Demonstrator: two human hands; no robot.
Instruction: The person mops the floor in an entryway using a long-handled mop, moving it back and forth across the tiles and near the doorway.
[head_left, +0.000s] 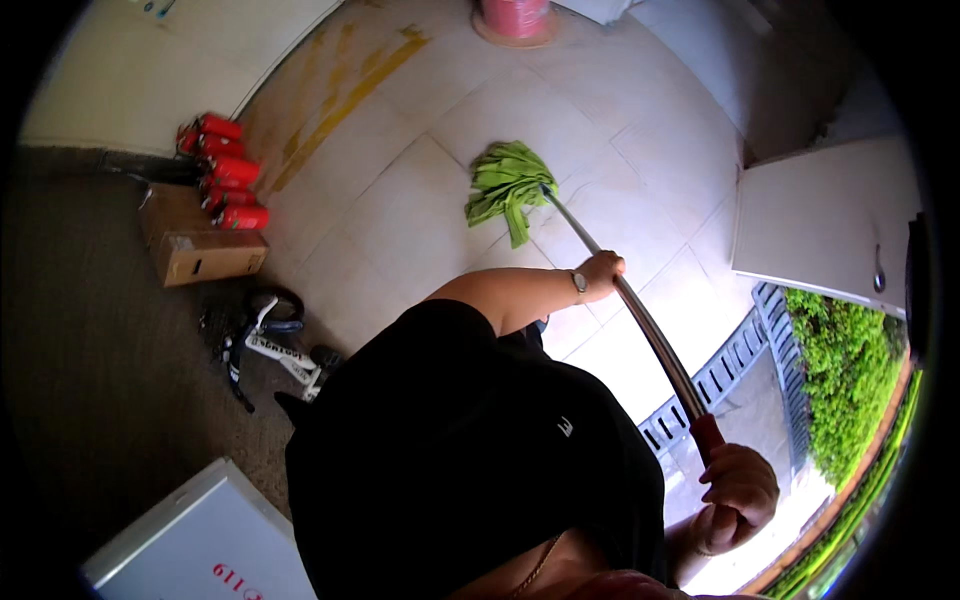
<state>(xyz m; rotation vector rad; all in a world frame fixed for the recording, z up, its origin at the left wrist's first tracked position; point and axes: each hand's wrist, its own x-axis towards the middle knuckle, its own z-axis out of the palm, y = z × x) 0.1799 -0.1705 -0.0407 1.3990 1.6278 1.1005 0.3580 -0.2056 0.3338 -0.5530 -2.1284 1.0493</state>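
Observation:
A mop with a bright green cloth-strip head (510, 184) rests on the pale tiled floor ahead of me. Its metal pole (652, 330) slants from the head down to the right, ending in a dark red grip (706, 435). My left hand (602, 274), a watch on its wrist, is wrapped around the pole partway along. At the upper end, my right hand (742, 487) curls around the red grip, close to my body. Part of the floor beneath me is hidden by my black shirt and left arm.
Several red fire extinguishers (232, 171) stand at left beside cardboard boxes (214, 255). Nearer lies a small white bicycle (289, 356). A white case (202, 532) is at lower left, a white cabinet (825, 225) at right. A drain grate (724, 367) crosses the floor near the hedge.

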